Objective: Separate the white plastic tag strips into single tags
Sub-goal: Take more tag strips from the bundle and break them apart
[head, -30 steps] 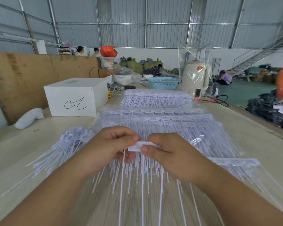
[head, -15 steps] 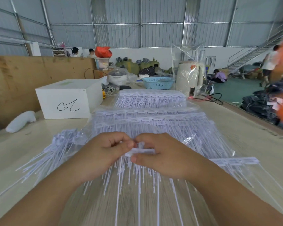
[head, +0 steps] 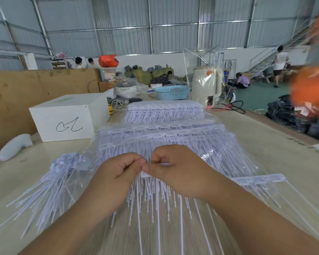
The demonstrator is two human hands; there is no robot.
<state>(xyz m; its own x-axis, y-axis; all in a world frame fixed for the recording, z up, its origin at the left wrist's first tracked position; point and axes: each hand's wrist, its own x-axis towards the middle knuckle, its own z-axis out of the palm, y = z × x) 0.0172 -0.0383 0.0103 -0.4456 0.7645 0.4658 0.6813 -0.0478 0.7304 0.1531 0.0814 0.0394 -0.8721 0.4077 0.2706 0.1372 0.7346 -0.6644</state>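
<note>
I am in a big factory shed or warehouse. Far beyond my hands, corrugated metal walls [head: 173, 24] rise on a steel frame. Up to the right of my hands a metal staircase [head: 265, 57] climbs the wall, with a person sitting on the green floor [head: 261, 96] near it. Dark bundled garments [head: 287, 115] lie stacked off to my right. My hands work at a long wooden worktable [head: 265, 148] heaped with bagged white tag strips [head: 164, 113].

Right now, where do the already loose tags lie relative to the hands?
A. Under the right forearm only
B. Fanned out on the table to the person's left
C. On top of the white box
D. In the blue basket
B: the loose tags spread across the table left of the left hand.
</note>
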